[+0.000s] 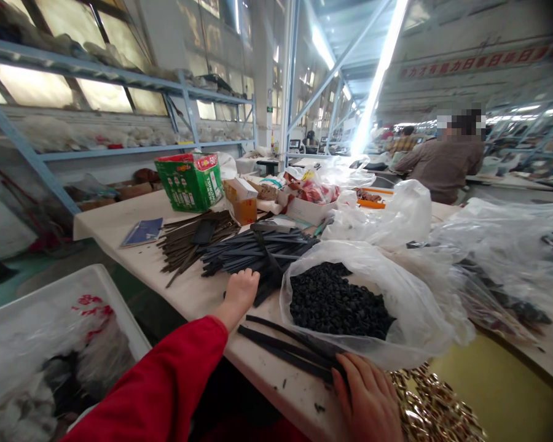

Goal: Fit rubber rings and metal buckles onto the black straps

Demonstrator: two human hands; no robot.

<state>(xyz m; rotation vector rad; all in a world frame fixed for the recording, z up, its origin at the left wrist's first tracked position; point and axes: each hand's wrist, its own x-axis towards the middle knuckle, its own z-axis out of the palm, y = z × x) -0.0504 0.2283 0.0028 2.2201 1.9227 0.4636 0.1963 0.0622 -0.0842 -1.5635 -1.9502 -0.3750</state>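
Note:
My left hand (242, 293) is closed at the near edge of a pile of dark strips (253, 248), against a wide black strip (270, 270); what its fingers hold is hidden. At the lower right, my right hand (366, 393) has its fingers wrapped over the ends of long black strips (286, 350) that lie on the table. Behind it an open clear plastic bag (415, 301) holds a heap of small black loops (336, 301). Brownish strips (188, 239) lie left of the dark pile.
The pale table (120, 224) also bears a green box (188, 184), a blue booklet (142, 233), a small carton (242, 199) and gold metal pieces (433, 405). A white bin (105, 282) stands at left. A person (442, 159) sits beyond.

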